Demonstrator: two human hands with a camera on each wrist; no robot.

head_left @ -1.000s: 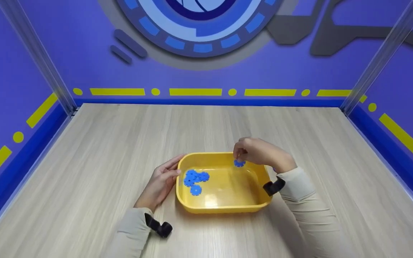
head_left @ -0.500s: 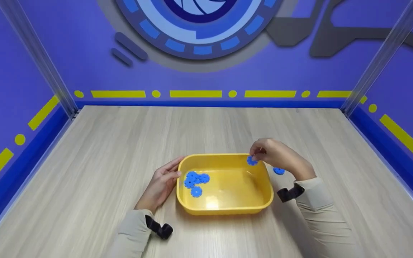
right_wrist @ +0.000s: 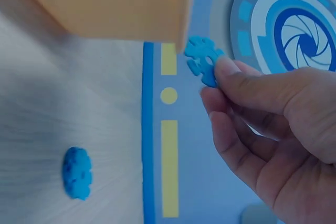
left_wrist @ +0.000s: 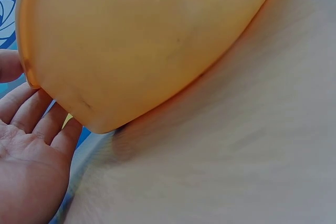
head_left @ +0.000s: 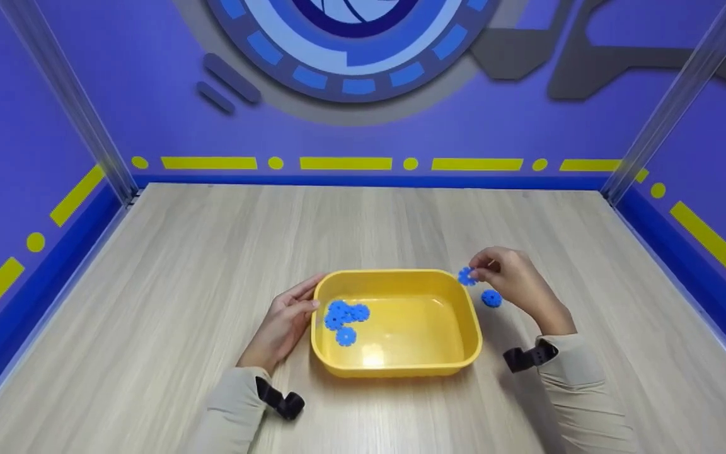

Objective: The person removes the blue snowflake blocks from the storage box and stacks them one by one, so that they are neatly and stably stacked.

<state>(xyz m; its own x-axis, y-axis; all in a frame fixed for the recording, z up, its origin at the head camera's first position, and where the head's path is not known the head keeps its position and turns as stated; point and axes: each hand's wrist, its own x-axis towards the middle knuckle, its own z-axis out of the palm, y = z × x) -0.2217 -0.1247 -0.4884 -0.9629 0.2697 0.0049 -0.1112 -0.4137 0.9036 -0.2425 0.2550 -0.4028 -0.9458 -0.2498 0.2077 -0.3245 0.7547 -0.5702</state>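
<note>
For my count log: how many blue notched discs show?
At least 6: one disc in the right hand, another disc on the table beside the yellow tray, four discs in the tray. Overlaps or stacking may hide more.

A thin blue disc (head_left: 466, 276) with a notched edge is pinched at the fingertips of the right hand (head_left: 517, 277), tilted and clear of the table; just below that hand, a thicker-looking blue piece (head_left: 491, 299) lies on the table (head_left: 401, 227), single or stacked being hard to tell. The yellow tub (head_left: 394, 371), rounded and upright, stands between the hands, its end held by the left hand (head_left: 284, 325), nearest which several blue discs (head_left: 338, 312) lie inside, some overlapping.
</note>
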